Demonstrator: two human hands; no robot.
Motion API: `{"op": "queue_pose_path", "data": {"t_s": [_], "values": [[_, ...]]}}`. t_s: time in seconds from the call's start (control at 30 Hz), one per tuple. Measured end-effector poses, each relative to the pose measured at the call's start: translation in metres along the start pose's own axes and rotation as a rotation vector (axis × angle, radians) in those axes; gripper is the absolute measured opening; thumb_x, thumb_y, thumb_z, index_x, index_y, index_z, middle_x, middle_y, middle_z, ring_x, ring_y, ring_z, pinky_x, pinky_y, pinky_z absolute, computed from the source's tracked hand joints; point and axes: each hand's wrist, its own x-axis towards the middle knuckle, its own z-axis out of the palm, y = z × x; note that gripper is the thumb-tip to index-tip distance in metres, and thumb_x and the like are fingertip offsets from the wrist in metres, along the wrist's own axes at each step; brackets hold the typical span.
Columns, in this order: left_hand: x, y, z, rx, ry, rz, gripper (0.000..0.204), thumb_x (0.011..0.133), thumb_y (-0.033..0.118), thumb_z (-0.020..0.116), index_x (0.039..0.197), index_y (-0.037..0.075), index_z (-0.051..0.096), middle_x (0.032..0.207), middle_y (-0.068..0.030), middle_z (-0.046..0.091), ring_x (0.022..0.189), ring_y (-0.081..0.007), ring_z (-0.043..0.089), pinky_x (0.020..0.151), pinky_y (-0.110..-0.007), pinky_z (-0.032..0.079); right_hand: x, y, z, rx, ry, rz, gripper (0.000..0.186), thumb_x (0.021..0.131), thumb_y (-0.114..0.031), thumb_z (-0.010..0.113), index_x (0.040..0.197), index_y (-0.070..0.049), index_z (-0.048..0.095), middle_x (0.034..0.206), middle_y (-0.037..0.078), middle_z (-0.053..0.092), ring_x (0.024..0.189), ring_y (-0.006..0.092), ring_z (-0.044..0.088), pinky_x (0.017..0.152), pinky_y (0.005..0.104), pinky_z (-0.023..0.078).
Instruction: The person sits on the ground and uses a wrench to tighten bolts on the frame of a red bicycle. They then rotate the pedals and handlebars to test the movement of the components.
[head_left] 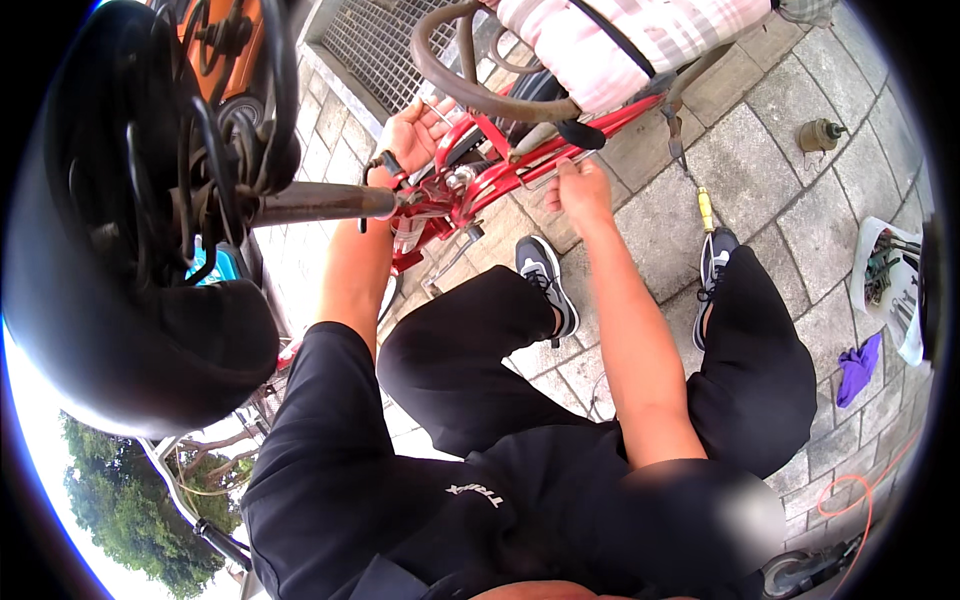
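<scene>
A red bicycle frame [490, 185] stretches across the upper middle, with a large black saddle [130, 340] on coiled springs close by on the left. The rusty seat post [325, 203] runs from the saddle to the frame. My left hand [412, 135] is on the frame's far side, palm showing and fingers apart, slightly bent. On the near side, my right hand [582, 195] is closed beside the red tubes, thumb and fingers pressed together; whatever they pinch cannot be made out. A pink plaid padded cover [620, 45] is strapped over the bicycle at the top.
A yellow-handled screwdriver [705, 210] is by my shoe on the paving [745, 150]. Farther right are a brownish metal canister [820, 135], a white tray [912, 340] of tools and a purple cloth [858, 370]. An orange cable [865, 495] lies lower right. A metal grate [370, 50] is behind the bicycle.
</scene>
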Motion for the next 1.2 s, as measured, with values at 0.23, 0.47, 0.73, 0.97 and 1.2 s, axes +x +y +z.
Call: {"op": "queue_pose_path", "data": {"t_s": [0.23, 0.47, 0.73, 0.97, 1.2], "values": [[-0.003, -0.006, 0.008, -0.016, 0.056, -0.003, 0.035, 0.108, 0.031, 0.034, 0.117, 0.002, 0.050, 0.117, -0.0215, 0.067, 0.106, -0.0444, 0.066, 0.089, -0.053, 0.055, -0.062, 0.035, 0.001, 0.011, -0.213, -0.199, 0.020, 0.098, -0.016, 0.060, 0.105, 0.002, 0.060, 0.086, 0.012, 0.069, 0.074, 0.0182, 0.069, 0.065, 0.0309, 0.057], [-0.001, -0.005, 0.020, 0.033, 0.118, 0.014, 0.026, 0.102, 0.025, 0.039, 0.095, 0.006, 0.056, 0.084, -0.0119, 0.067, 0.078, -0.0315, 0.068, 0.073, -0.044, 0.059, -0.089, 0.019, 0.022, -0.444, 0.023, -0.814, 0.024, 0.098, -0.018, 0.058, 0.105, 0.003, 0.067, 0.097, 0.023, 0.068, 0.088, 0.0408, 0.067, 0.079, 0.0426, 0.055], [0.018, -0.011, 0.024, 0.068, 0.057, -0.046, 0.014, 0.099, 0.019, 0.041, 0.095, 0.008, 0.047, 0.073, -0.0066, 0.059, 0.063, -0.0242, 0.062, 0.061, -0.036, 0.056, -0.082, 0.028, 0.018, -0.545, -0.024, -0.844, 0.017, 0.096, -0.013, 0.060, 0.106, -0.001, 0.066, 0.097, 0.022, 0.068, 0.089, 0.0420, 0.066, 0.076, 0.0425, 0.054], [0.016, -0.010, 0.016, 0.104, 0.043, -0.010, 0.020, 0.106, 0.030, 0.044, 0.098, 0.012, 0.047, 0.073, -0.0032, 0.058, 0.062, -0.0218, 0.060, 0.060, -0.036, 0.055, -0.083, 0.026, 0.026, -0.582, -0.011, -0.928, 0.015, 0.095, -0.011, 0.059, 0.101, 0.002, 0.065, 0.090, 0.021, 0.066, 0.081, 0.0399, 0.066, 0.072, 0.0451, 0.054], [0.010, -0.012, 0.023, 0.144, 0.099, 0.032, 0.026, 0.108, 0.027, 0.041, 0.101, 0.003, 0.050, 0.069, -0.0015, 0.051, 0.068, -0.0196, 0.063, 0.061, -0.032, 0.061, -0.085, 0.023, 0.029, -0.633, -0.001, -0.969, 0.015, 0.095, -0.011, 0.059, 0.101, 0.002, 0.065, 0.088, 0.020, 0.067, 0.079, 0.0392, 0.066, 0.072, 0.0451, 0.055]]}}
